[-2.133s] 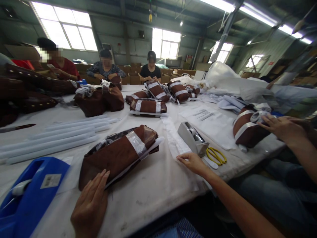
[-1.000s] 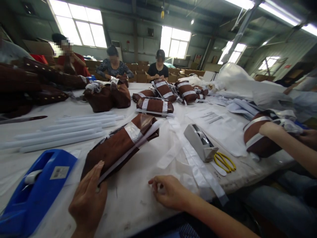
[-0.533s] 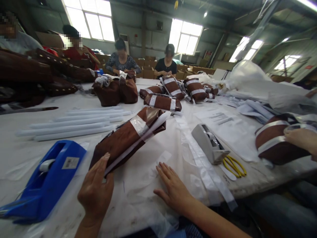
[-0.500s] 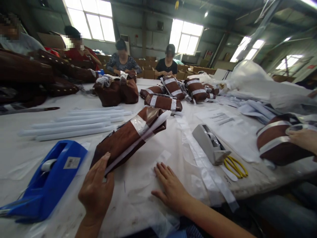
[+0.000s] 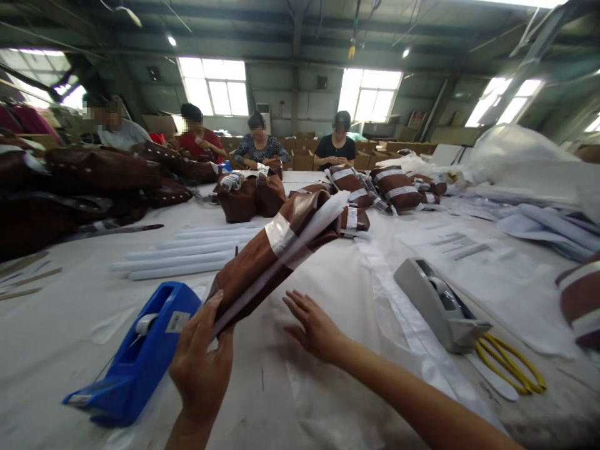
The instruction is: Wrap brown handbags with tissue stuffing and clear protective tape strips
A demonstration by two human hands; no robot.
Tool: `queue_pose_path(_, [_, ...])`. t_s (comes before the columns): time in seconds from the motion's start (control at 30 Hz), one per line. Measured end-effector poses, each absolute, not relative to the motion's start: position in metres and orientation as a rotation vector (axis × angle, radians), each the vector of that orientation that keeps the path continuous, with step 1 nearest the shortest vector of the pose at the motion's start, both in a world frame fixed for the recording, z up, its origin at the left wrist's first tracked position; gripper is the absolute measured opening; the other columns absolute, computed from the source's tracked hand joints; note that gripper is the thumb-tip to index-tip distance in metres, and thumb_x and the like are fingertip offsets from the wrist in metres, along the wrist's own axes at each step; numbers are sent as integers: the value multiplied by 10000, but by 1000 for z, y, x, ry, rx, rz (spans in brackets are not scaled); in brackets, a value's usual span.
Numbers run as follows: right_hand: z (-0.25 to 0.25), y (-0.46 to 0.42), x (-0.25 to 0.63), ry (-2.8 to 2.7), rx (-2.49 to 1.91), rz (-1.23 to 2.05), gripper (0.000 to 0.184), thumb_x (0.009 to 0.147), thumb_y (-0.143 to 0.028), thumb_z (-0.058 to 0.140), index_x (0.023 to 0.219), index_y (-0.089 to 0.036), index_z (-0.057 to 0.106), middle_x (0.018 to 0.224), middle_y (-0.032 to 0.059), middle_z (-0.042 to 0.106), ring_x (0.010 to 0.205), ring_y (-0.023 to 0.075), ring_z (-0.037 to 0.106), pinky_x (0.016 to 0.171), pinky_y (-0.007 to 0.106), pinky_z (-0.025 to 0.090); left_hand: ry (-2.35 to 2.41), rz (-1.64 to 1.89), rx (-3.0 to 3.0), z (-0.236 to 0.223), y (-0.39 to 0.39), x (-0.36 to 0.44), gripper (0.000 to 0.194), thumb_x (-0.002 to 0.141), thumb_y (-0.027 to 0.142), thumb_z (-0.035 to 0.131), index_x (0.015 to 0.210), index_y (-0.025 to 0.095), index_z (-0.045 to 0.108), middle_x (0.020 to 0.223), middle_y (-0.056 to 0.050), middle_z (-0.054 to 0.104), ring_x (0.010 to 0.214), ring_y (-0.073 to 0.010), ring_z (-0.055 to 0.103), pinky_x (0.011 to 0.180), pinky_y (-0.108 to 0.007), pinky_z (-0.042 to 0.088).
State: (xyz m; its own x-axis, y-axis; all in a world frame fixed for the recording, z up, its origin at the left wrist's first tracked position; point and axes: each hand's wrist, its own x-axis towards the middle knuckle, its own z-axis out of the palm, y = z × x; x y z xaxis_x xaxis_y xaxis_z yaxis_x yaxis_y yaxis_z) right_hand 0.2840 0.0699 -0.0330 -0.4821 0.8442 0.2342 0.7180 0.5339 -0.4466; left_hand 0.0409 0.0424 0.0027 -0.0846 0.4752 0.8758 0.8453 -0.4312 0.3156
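Note:
A folded brown leather bag (image 5: 262, 253) slants up from the table, its near end gripped by my left hand (image 5: 201, 344). A whitish roll lies along its side, and a band of shiny clear tape (image 5: 280, 235) crosses its upper part. My right hand (image 5: 312, 325) is a little to the right of the bag, fingers stretched out with nothing in them, just over the white table covering. To the left of my left hand stands a blue tape dispenser (image 5: 135, 356). Right of my right hand is a grey tape dispenser (image 5: 438, 306).
White paper rolls (image 5: 187, 253) lie behind the blue dispenser. Yellow-handled scissors (image 5: 510, 365) are beside the grey one. Several taped brown bags (image 5: 398, 187) and a large brown pile (image 5: 94, 175) are farther back. Several people (image 5: 335, 147) sit across the table.
My right hand has lifted off the table and moved toward the bag. The bag's far end is raised slightly in my left hand. The view has swung left; the neighbour's hand is out of sight.

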Motion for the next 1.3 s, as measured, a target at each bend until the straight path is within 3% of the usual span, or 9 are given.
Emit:
queue_pose_path(0.13, [-51, 33, 282, -2481, -1232, 507, 643, 969, -474, 524, 1523, -189, 364, 1590, 147, 327, 1479, 320, 274, 1206, 548, 250, -1295, -1540, -1930, 6, 39, 56, 614, 813, 75, 717, 1382, 233, 547, 1214, -89, 710, 1094, -231, 678, 994, -381, 524])
queue_pose_path(0.23, [-55, 28, 278, -2462, -1220, 430, 469, 988, -345, 508, 1427, -180, 510, 1529, 145, 436, 1445, 301, 355, 1196, 539, 283, -1225, -1494, -2007, 1, 34, 67, 603, 829, 36, 676, 1386, 226, 542, 1228, -87, 705, 1119, -221, 671, 1021, -387, 515])
queue_pose_path(0.43, [-6, -24, 293, -2443, -660, 155, 371, 957, -201, 548, 1326, -191, 578, 1231, 69, 710, 1184, 203, 634, 1088, 376, 471, -1015, -1337, -2222, -24, 12, 85, 499, 865, -28, 584, 1318, 181, 599, 1239, -69, 704, 1207, -201, 627, 1097, -408, 466])
queue_pose_path(0.67, [37, 12, 339, -2243, -873, 15, 388, 935, -136, 548, 1278, -296, 632, 1263, 47, 690, 1259, 232, 586, 1070, 435, 490, -946, -1205, -2332, -43, -16, 105, 377, 972, 39, 438, 1233, 196, 661, 1218, -15, 717, 1221, -138, 614, 1179, -354, 367])
queue_pose_path(0.9, [25, 126, 337, -2442, -1430, 365, 294, 838, -111, 531, 921, -233, 784, 1324, 88, 644, 1298, 285, 529, 1115, 478, 399, -936, -1117, -2354, -56, -22, 103, 383, 1003, 89, 393, 1232, 219, 671, 1236, 0, 708, 1229, -126, 606, 1199, -346, 334])
queue_pose_path(1.0, [12, 162, 334, -2460, -1590, 493, 278, 756, -112, 567, 838, -244, 798, 1027, 79, 760, 1006, 264, 686, 935, 397, 514, -872, -1097, -2330, -62, -19, 99, 386, 1014, 106, 373, 1197, 217, 695, 1230, 14, 710, 1219, -136, 615, 1220, -374, 285])
queue_pose_path(1.13, [0, 196, 331, -2513, -1611, 797, 154, 665, -190, 668, 717, -263, 794, 650, -21, 722, 679, 186, 669, 706, 271, 521, -814, -1070, -2314, -63, -14, 96, 398, 1030, 145, 350, 1169, 236, 711, 1218, 41, 713, 1173, -131, 645, 1225, -387, 262])
queue_pose_path(1.2, [-3, 204, 328, -2503, -1574, 962, 108, 652, -259, 711, 712, -233, 798, 612, -30, 705, 628, 170, 646, 665, 257, 512, -806, -1069, -2310, -62, -11, 95, 375, 1033, 176, 368, 1161, 248, 713, 1212, 44, 715, 1161, -119, 650, 1217, -370, 280])
queue_pose_path(1.3, [-5, 207, 324, -2446, -1476, 1186, 305, 716, -436, 710, 887, -207, 815, 765, -4, 759, 681, 180, 668, 676, 268, 531, -808, -1125, -2288, -61, -7, 94, 312, 1014, 185, 444, 1137, 264, 720, 1178, 46, 731, 1131, -98, 664, 1197, -331, 324])
